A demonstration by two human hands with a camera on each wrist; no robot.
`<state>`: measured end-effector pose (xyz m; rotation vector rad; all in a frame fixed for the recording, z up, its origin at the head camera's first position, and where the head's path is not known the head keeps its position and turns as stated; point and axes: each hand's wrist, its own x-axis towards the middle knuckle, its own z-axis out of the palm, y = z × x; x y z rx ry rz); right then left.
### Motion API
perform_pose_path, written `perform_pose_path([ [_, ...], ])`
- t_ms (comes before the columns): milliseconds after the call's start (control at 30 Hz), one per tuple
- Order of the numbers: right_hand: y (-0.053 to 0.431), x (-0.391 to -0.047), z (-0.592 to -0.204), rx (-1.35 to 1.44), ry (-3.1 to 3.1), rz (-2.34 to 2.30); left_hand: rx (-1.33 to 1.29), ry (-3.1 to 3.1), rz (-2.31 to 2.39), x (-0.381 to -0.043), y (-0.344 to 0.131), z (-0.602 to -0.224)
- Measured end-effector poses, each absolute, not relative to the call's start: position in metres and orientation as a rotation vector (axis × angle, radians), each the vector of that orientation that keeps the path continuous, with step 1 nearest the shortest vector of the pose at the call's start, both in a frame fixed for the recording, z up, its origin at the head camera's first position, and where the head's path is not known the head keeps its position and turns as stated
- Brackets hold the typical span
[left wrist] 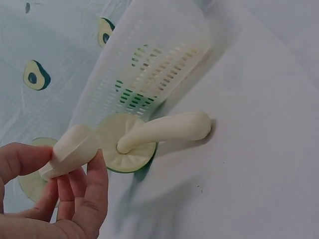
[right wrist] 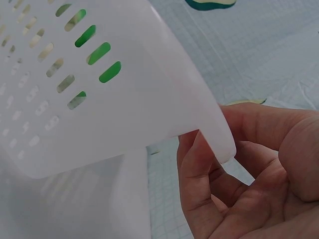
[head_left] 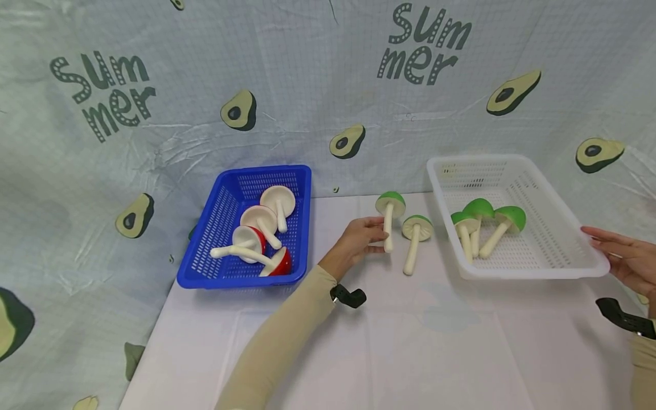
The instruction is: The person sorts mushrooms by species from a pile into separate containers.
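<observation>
My left hand (head_left: 361, 238) pinches the stem of a green-capped toy mushroom (head_left: 391, 204), its cap uppermost. In the left wrist view, the thumb and fingers meet around the pale stem (left wrist: 75, 151). Just right of it, a second green-capped mushroom (head_left: 411, 254) lies on the table, its stem toward me. My right hand (head_left: 627, 261) grips the right rim of a white plastic basket (head_left: 543, 273). In the right wrist view, the fingers curl under that rim (right wrist: 212, 117). Three green-capped mushrooms (head_left: 480, 208) lie inside the white basket, near its left wall.
A blue basket (head_left: 241, 283) stands at the left with several red-capped mushrooms (head_left: 283, 263) in it. A white cloth covers the table (head_left: 410, 341). Behind hangs a pale curtain (head_left: 287, 68) printed with avocados and lettering.
</observation>
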<state>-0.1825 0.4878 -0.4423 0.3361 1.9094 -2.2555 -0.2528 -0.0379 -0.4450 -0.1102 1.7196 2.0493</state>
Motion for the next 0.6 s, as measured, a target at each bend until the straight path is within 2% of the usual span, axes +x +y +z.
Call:
perform_pose_path([
  [600, 0.493, -0.184, -0.448, 0.350, 1.903, -2.265, 0.002, 1.713, 2.075, -0.258, -0.020, -0.427],
])
